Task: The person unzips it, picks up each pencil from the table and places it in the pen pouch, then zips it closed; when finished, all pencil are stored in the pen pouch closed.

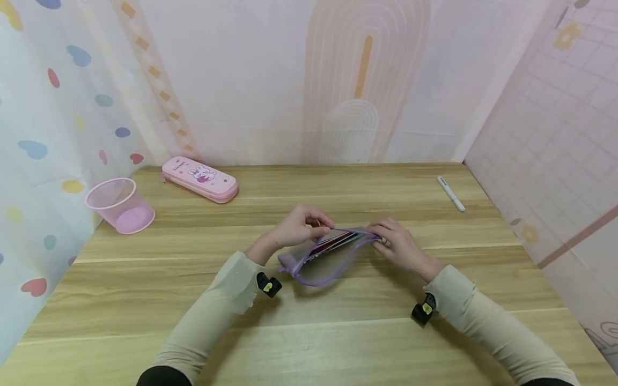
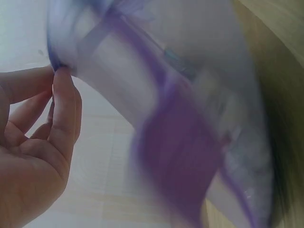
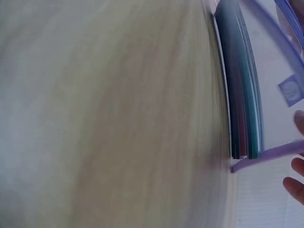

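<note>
A see-through zipper pouch (image 1: 318,282) with purple edging lies between both hands, its mouth spread wide. Thin booklets (image 1: 334,242) stand inside it; their dark, red and green edges show in the right wrist view. My left hand (image 1: 300,225) pinches the far rim of the mouth between thumb and fingertips. At the right corner, my right hand (image 1: 397,242) grips the purple edge. Only some fingertips (image 3: 294,189) of that hand enter the right wrist view. A blurred purple tab (image 2: 180,152) hangs in front in the left wrist view.
On the wooden table (image 1: 338,343), a pink pencil case (image 1: 200,179) lies at the back left beside a pink mesh cup (image 1: 120,206). A white pen (image 1: 450,193) rests at the back right. Patterned curtains (image 1: 241,80) enclose the table's back and sides.
</note>
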A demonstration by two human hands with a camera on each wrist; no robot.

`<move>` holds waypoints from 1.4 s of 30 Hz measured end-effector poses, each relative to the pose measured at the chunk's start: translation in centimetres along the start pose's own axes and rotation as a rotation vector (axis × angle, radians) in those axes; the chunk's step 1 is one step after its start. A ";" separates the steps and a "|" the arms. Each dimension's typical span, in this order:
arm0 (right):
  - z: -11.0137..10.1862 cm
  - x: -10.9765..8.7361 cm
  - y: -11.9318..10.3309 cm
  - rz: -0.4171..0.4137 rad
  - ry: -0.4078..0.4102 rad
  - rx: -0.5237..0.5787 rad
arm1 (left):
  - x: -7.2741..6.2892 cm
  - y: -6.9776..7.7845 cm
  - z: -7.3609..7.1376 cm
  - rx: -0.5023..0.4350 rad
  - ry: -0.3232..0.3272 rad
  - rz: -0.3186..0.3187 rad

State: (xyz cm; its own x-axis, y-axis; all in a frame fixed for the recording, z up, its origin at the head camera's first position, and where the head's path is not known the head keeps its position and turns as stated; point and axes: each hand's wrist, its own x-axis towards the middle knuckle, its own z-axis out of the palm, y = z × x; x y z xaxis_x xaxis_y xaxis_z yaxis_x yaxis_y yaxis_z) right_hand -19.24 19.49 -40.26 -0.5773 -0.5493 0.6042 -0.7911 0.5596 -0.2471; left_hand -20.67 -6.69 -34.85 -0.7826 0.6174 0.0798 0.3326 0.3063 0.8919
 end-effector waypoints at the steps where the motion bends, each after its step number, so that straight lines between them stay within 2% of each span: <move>1: 0.1 0.0 0.0 -0.002 0.014 0.012 | 0.0 0.0 -0.1 0.022 0.000 0.008; 4: 0.1 0.0 -0.2 0.010 0.037 0.043 | -0.1 0.1 -0.3 0.112 -0.005 0.039; 8: 0.0 0.0 -0.7 0.052 0.043 0.050 | -0.3 0.5 -0.5 0.230 -0.015 0.049; 12: -0.1 0.1 -1.1 0.109 0.024 0.035 | -0.6 1.2 -0.7 0.353 -0.031 0.059; 16: -0.5 0.5 -1.5 0.188 -0.017 0.021 | -0.7 2.0 -1.1 0.474 -0.052 0.109; 21: -1.2 1.3 -2.1 0.320 -0.096 0.092 | -0.9 2.6 -1.6 0.625 -0.113 0.162; 24: -1.6 1.7 -2.4 0.443 -0.134 0.187 | -0.9 2.8 -1.8 0.736 -0.141 0.191; 26: -1.7 1.8 -2.4 0.531 -0.138 0.262 | -0.9 2.8 -1.7 0.792 -0.138 0.209; 30: -1.3 1.7 -2.2 0.653 -0.065 0.406 | -0.8 2.2 -1.5 0.838 -0.097 0.242; 34: -0.6 1.2 -2.0 0.692 0.063 0.567 | -0.8 1.5 -1.3 0.813 -0.051 0.249; 38: 0.1 1.0 -2.4 0.720 0.192 0.751 | -0.7 1.3 -1.4 0.795 -0.033 0.231; 42: 0.6 1.0 -2.7 0.758 0.233 0.815 | -0.4 1.5 -1.4 0.813 -0.042 0.224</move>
State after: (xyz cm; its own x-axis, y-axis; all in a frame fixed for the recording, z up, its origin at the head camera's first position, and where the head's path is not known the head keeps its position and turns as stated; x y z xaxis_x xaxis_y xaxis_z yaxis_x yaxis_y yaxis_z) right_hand -17.78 17.04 -39.49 -0.9788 -0.0648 0.1943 -0.1993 0.0817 -0.9765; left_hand -20.55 -7.48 -32.95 -0.6385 0.7469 0.1856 0.7651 0.5900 0.2579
